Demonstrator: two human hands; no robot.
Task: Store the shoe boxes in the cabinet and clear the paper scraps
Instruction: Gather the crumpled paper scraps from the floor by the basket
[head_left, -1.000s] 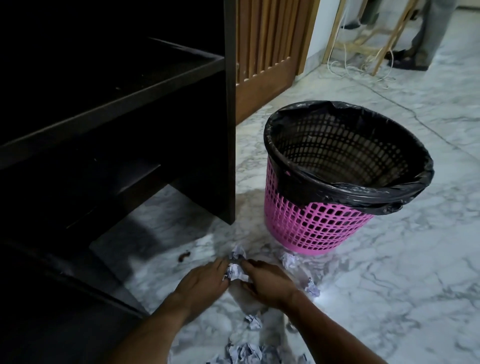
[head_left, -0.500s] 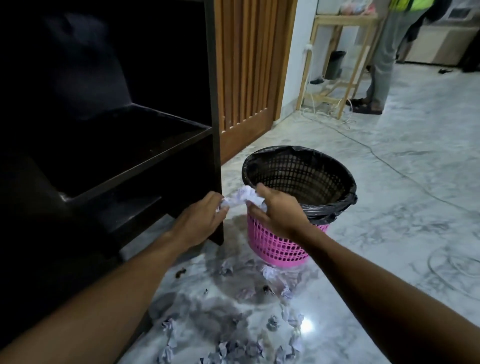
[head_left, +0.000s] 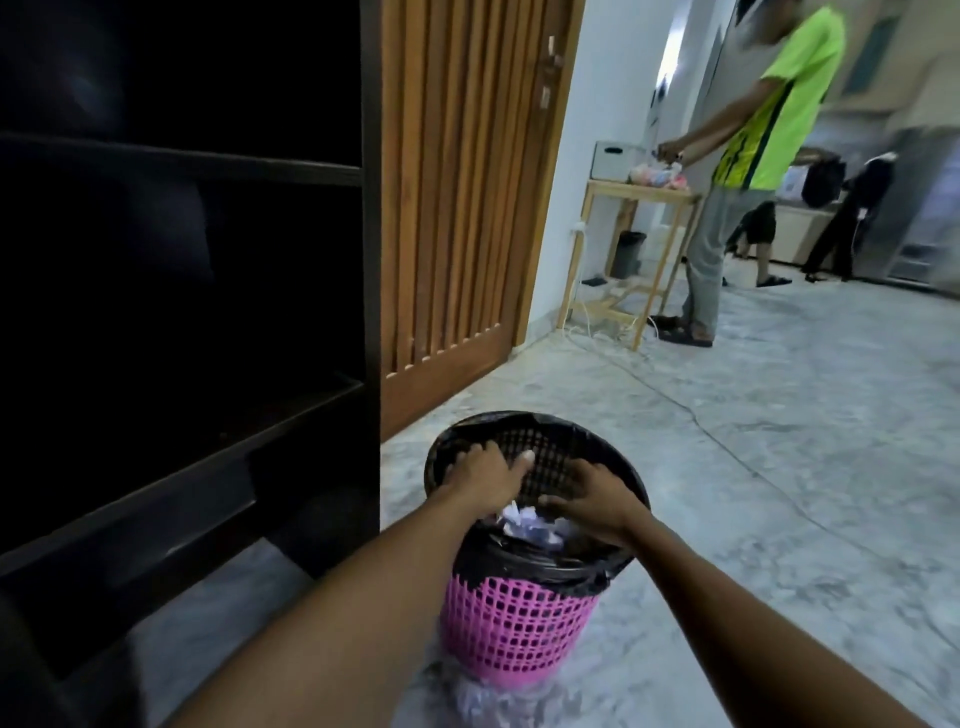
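left hand (head_left: 483, 475): over the bin's mouth, fingers stretched flat toward the far rim, holding nothing.
right hand (head_left: 592, 501): beside it above the near rim, fingers spread and loose, also let go.
change: half a second ago both hands pinched one crumpled wad in front of the bin; now the paper lies below them inside it, so one load is cleared.
paper scraps (head_left: 524, 525): white, crumpled and light, heaped inside the bin just under the palms. more pale bits blur on the floor at the bin's foot, so the clearing looks unfinished.
bin (head_left: 514, 623): round pink plastic lattice, tapering downward.
black bag (head_left: 540, 569): thin glossy liner folded over the bin's rim.
floor (head_left: 753, 519): polished grey-veined marble.
cabinet (head_left: 311, 171): dark flat-board shelves just left of the bin; too dark to make out any shoe boxes.
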